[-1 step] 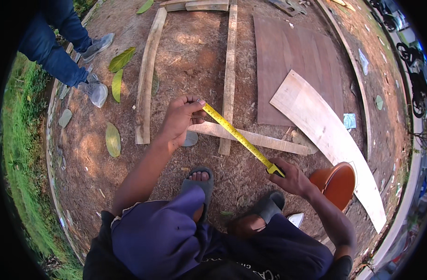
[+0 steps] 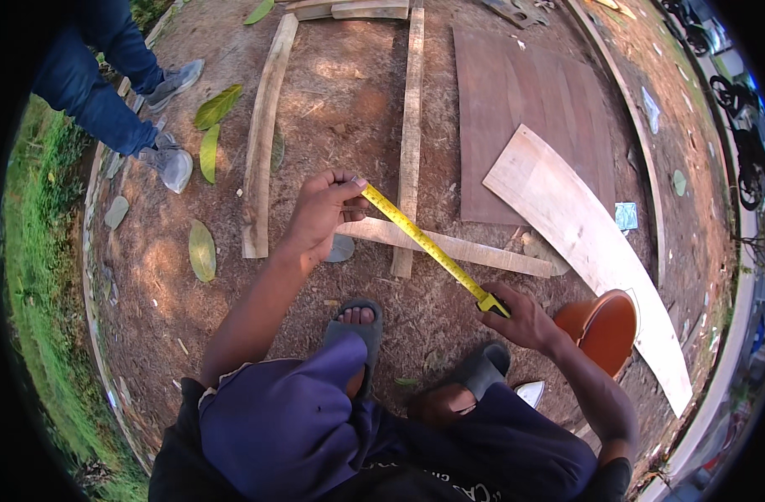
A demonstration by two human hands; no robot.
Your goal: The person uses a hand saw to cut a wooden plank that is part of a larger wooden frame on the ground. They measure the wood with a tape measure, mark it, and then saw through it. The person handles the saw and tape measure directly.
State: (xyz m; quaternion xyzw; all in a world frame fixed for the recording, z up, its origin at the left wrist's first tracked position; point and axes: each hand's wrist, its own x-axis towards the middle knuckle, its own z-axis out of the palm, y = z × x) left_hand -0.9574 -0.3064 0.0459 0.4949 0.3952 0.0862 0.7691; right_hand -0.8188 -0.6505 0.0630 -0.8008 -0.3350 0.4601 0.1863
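Stretched diagonally between my hands is a yellow tape measure blade [image 2: 424, 243]. My left hand [image 2: 322, 209], higher up, is closed with its thumb pinching the blade's end. My right hand [image 2: 529, 322] grips the black and yellow case [image 2: 493, 304] at the lower end. Beneath the blade a short timber board [image 2: 474, 252] lies crosswise against a long upright-in-view batten [image 2: 411, 109]; another batten [image 2: 263, 171] lies left of it. To the right, a pale plywood strip [image 2: 587, 235] rests partly over a brown panel [image 2: 529, 96]. An orange bucket [image 2: 610, 335] stands beside my right hand.
Another person's jeans [image 2: 106, 100] and grey shoes [image 2: 173, 167] are at upper left, beside fallen leaves [image 2: 209, 152] and grass [image 2: 52, 284]. More timber [image 2: 370, 9] lies at the top. Parked motorbikes [image 2: 742, 167] line the right edge. My sandals [image 2: 483, 372] are below the tape.
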